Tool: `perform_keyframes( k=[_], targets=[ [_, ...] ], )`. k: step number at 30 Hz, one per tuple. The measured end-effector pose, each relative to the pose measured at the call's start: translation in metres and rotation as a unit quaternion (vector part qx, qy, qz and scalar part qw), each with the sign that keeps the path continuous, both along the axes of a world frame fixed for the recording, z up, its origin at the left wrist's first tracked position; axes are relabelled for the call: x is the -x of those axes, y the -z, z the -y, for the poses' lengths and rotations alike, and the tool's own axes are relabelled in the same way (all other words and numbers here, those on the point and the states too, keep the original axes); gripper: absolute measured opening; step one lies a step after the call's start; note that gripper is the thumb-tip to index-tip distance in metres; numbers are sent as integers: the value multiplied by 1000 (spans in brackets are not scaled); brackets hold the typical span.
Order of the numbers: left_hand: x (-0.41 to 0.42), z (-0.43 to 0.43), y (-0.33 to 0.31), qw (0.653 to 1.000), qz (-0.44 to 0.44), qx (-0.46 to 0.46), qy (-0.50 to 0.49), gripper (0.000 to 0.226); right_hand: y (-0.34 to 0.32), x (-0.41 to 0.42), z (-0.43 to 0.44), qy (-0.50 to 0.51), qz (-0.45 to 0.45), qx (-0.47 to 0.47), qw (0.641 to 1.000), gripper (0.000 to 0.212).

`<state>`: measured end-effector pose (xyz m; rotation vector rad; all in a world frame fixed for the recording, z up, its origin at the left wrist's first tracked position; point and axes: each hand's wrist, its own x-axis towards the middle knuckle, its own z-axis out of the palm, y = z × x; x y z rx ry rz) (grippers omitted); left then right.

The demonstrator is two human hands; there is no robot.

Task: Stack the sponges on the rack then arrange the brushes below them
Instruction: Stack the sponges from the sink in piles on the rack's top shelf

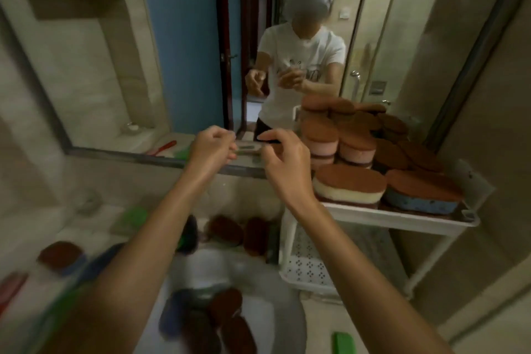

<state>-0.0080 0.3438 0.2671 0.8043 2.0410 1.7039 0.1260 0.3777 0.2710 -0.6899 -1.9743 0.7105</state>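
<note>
Here left hand (212, 146) and right hand (284, 159), grip unclear, hover near mirror (184, 66) and sponges (349, 182).

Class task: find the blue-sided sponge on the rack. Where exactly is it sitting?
In the head view, the blue-sided sponge lies at the right front of the rack's top shelf, beside a cream-sided sponge.

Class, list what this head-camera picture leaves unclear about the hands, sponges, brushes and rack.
- Head view: the thin item pinched between left hand and right hand: blurred, ends under fingers.
- Head view: sponges in the sink: motion blur, count unclear.
- Head view: rack's lower shelf: partly behind the right forearm.
- Head view: red thing at left edge: blurred, cut off.
</note>
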Motion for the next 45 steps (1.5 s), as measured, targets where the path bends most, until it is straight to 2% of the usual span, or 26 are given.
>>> perform_keyframes(
  k=[4, 10, 15, 18, 21, 24, 26, 28, 29, 31, 33, 34, 39, 43, 45],
  targets=[
    [40, 96, 64, 995, 21, 31, -88, 28, 52, 56, 68, -90, 41, 110, 989, 19],
    [102, 227, 168, 975, 110, 129, -143, 30, 151, 145, 180, -181, 188, 231, 937, 13],
    [178, 304, 221, 950, 183, 181, -175, 18, 215, 210, 241, -186, 344, 266, 881, 26],
    [221, 329, 239, 945, 166, 224, -169, 16, 232, 247, 260, -164, 383, 292, 861, 30],
    [256, 330, 251, 942, 175, 226, -174, 16, 244, 272, 261, -104, 352, 344, 864, 38],
    [282, 317, 255, 941, 172, 239, -169, 6, 257, 293, 247, -60, 366, 286, 884, 56],
    [296, 305, 260, 937, 182, 246, -170, 39, 267, 307, 234, -58, 416, 207, 883, 67],
    [307, 292, 268, 928, 183, 282, -163, 62, 275, 322, 219, -52, 451, 189, 871, 71],
    [310, 286, 270, 922, 188, 299, -157, 68, 278, 330, 213, -32, 445, 220, 868, 71],
    [317, 273, 276, 913, 212, 308, -161, 80, 281, 347, 204, 62, 374, 347, 858, 76],
    [321, 262, 277, 905, 216, 325, -170, 90, 283, 363, 198, 180, 295, 452, 823, 83],
    [324, 257, 278, 900, 213, 338, -172, 93, 288, 368, 197, 213, 296, 470, 804, 85],
    [331, 238, 282, 876, 250, 366, -191, 101, 308, 371, 195, 220, 364, 522, 740, 84],
    [331, 232, 279, 862, 296, 355, -209, 100, 311, 368, 192, 226, 309, 545, 746, 79],
    [332, 232, 282, 864, 321, 314, -226, 94, 309, 367, 193, 229, 232, 581, 745, 77]
  ],
)
